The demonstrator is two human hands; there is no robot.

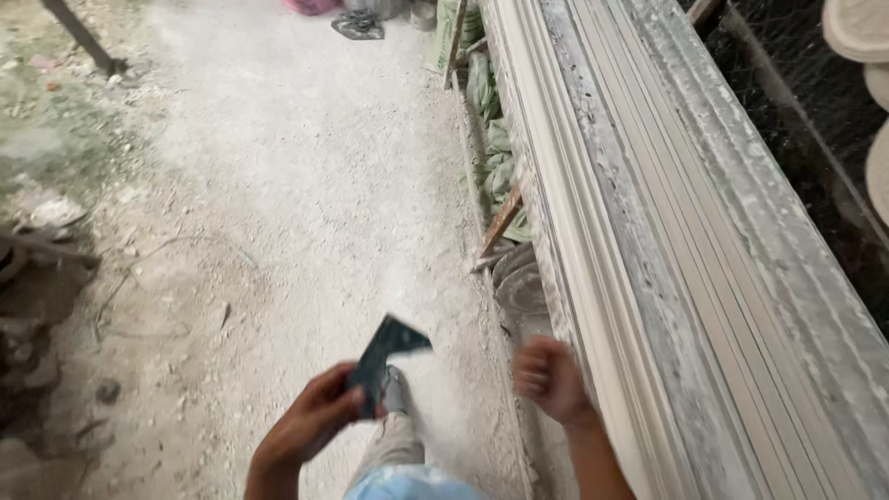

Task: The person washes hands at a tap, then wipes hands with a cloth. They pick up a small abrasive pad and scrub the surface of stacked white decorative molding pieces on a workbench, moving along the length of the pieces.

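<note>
My left hand [310, 426] grips a thin dark flat blade [387, 355], a scraper-like sheet that points up and to the right over the dusty floor. My right hand [548, 378] is a closed fist with nothing visible in it, close beside the lower edge of a long white moulded plaster strip [602, 231]. That strip lies on a long plaster-caked bench [741, 241] running away along the right side. My leg and shoe [396, 393] show between the two hands.
Dusty white concrete floor [306, 185] stretches ahead. Green sacks [495, 157] and wooden props [502, 220] sit under the bench. Dark rubble [28, 315] lies at the left. Round plaster castings [857, 28] are at the top right, sandals [357, 24] at the far end.
</note>
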